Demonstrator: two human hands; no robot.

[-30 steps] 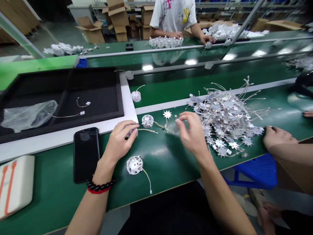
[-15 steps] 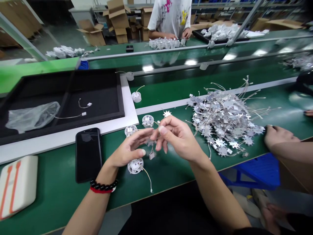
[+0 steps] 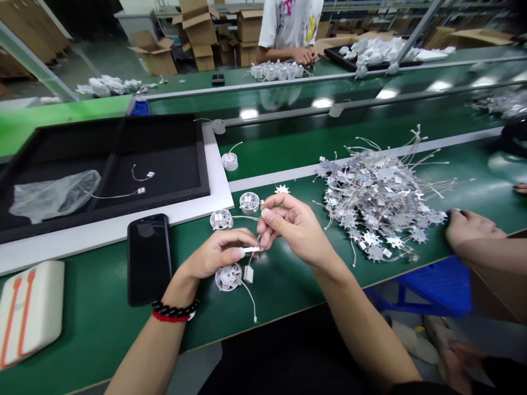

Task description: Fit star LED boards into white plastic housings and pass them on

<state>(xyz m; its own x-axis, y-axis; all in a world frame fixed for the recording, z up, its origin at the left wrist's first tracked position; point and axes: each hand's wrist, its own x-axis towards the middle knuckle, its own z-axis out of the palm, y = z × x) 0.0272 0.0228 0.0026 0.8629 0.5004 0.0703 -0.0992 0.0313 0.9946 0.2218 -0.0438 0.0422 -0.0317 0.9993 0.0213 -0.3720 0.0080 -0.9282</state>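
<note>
My left hand [image 3: 220, 252] pinches a thin star-shaped board [image 3: 252, 249] between thumb and fingers; it is seen nearly edge-on. My right hand [image 3: 288, 225] is closed on the thin wire of that board, just right of my left fingertips. A small white block [image 3: 248, 273] hangs below the board on a wire. Directly under it on the table lies a round white housing [image 3: 228, 277] with ribs and a pale wire. Two more round housings, one [image 3: 221, 219] beyond my left hand and another [image 3: 249, 203] farther off, hold boards with white blocks. A loose star-shaped board [image 3: 282, 189] lies behind my right hand.
A large pile of wired star-shaped boards [image 3: 374, 197] lies to the right, near another person's hand [image 3: 473, 226]. Left are a phone [image 3: 149, 260], a white case [image 3: 33, 312] and a black tray [image 3: 160, 159]. Across the bench, another person works beside white cups [image 3: 275, 71].
My left thumb and fingers have closed on the board, which now shows edge-on. The white block has swung left and down. The person opposite has brought their hands together.
</note>
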